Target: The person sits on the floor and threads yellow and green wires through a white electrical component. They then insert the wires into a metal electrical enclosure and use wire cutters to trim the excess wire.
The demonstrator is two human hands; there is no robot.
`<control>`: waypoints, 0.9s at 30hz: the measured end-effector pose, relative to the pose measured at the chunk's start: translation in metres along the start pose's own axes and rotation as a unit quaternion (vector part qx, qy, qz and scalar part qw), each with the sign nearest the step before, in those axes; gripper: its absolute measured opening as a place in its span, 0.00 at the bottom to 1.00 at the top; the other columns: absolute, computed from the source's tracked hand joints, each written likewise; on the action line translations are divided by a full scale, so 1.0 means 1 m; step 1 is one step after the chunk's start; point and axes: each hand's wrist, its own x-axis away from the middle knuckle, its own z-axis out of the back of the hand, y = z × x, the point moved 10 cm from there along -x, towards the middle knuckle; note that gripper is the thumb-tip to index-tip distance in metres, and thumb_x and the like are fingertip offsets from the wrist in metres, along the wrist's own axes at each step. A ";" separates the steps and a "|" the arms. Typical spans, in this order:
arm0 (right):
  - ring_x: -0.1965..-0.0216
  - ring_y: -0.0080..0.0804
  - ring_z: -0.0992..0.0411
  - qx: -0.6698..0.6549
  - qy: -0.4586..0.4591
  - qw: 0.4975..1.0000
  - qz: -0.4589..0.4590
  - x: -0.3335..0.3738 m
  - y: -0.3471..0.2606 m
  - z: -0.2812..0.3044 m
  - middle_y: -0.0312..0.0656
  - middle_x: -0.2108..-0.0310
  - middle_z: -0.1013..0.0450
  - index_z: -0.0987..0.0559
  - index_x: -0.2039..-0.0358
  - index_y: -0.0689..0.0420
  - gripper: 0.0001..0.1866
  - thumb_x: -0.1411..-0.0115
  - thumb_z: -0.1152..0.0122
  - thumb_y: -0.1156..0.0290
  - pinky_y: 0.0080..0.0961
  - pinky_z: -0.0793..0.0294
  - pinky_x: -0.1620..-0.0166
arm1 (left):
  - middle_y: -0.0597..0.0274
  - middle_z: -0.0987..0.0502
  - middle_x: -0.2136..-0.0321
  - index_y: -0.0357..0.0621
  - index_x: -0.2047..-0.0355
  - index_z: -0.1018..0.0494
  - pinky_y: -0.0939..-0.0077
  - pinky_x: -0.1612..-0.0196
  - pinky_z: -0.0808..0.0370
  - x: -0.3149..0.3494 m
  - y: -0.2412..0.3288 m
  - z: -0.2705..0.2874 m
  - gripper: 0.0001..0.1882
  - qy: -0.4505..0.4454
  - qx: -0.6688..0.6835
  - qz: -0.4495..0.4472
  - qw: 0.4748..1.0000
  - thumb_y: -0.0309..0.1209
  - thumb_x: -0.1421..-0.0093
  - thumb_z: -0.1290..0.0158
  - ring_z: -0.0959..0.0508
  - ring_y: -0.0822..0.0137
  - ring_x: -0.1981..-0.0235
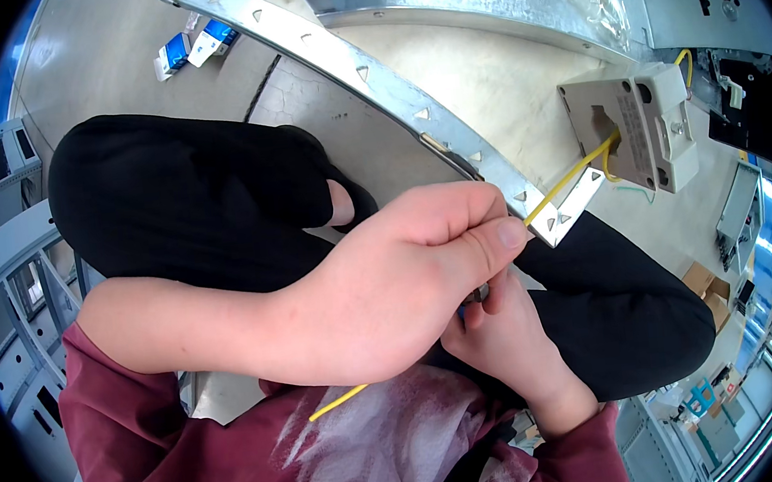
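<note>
My left hand (443,254) is closed in a pinch on a yellow wire (566,182). The wire runs from its fingertips up to a beige, box-shaped electrical unit (612,131) at the right and enters an opening in its face. Below my left wrist, a loose end of yellow wire shows in front of the maroon sweatshirt. My right hand (511,336) is just beneath the left one, its fingers curled round a small dark metal piece (477,294) with a bit of blue beside it. Most of that piece is hidden by the hands.
A long metal strip with triangular cutouts (361,74) crosses from the upper left to near my left fingertips. A perforated metal frame (474,0) with a clear plastic bag (598,2) stands beyond. Blue-and-white boxes (212,42) lie on the floor. My legs are bent on either side.
</note>
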 end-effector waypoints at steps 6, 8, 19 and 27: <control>0.63 0.55 0.19 -0.004 -0.006 1.000 0.016 -0.005 0.001 0.000 0.49 0.67 0.22 0.25 0.62 0.59 0.14 0.49 0.31 0.80 0.48 0.17 0.60 | 0.59 0.19 0.73 0.36 0.68 0.28 0.71 0.58 0.23 -0.002 -0.003 0.005 0.20 -0.006 -0.007 0.003 1.000 0.35 0.17 0.54 0.19 0.68 0.69; 0.63 0.55 0.19 -0.001 -0.003 1.000 0.017 -0.005 0.001 0.001 0.49 0.67 0.22 0.25 0.63 0.59 0.14 0.48 0.30 0.80 0.47 0.17 0.60 | 0.59 0.20 0.73 0.36 0.68 0.28 0.71 0.58 0.23 -0.004 -0.003 0.004 0.20 -0.007 -0.004 0.011 1.000 0.35 0.18 0.54 0.19 0.68 0.69; 0.63 0.53 0.19 0.029 -0.053 0.998 0.007 -0.002 -0.003 -0.012 0.50 0.68 0.22 0.23 0.62 0.60 0.11 0.45 0.32 0.77 0.45 0.17 0.59 | 0.61 0.22 0.71 0.37 0.66 0.28 0.68 0.59 0.21 -0.005 -0.009 0.009 0.19 -0.016 0.000 0.055 0.998 0.36 0.18 0.53 0.18 0.67 0.70; 0.66 0.53 0.19 0.070 -0.067 0.995 0.004 0.000 -0.004 -0.006 0.50 0.69 0.22 0.22 0.64 0.62 0.08 0.44 0.34 0.77 0.45 0.17 0.61 | 0.60 0.23 0.70 0.38 0.66 0.29 0.69 0.58 0.22 -0.010 -0.005 0.005 0.19 -0.042 0.005 0.031 0.999 0.37 0.17 0.54 0.16 0.64 0.70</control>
